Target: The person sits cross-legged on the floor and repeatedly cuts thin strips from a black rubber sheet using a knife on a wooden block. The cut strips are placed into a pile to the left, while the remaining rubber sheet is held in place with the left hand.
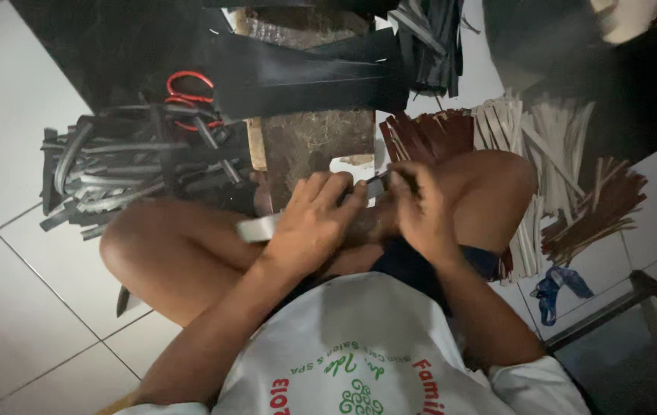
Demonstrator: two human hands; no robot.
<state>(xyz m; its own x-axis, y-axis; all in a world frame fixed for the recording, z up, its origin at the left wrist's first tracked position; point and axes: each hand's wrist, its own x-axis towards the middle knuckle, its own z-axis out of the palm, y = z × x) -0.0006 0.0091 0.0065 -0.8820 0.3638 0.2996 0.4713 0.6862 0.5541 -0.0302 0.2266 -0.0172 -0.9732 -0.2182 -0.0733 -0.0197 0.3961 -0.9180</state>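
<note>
Grey strip (pixel 261 227) gripped over crossed legs, left hand (pixel 314 223) closed around it, right hand (pixel 419 207) pinching its far end; black strips (pixel 125 173) and red-handled scissors (pixel 188 96) beyond

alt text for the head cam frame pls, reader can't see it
Seen from above, a person sits cross-legged on a white tiled floor, both hands on a pale strip: left hand, right hand. A pile of dark strips and red-handled scissors lie to the left, bundles of cream and brown strips to the right.
</note>
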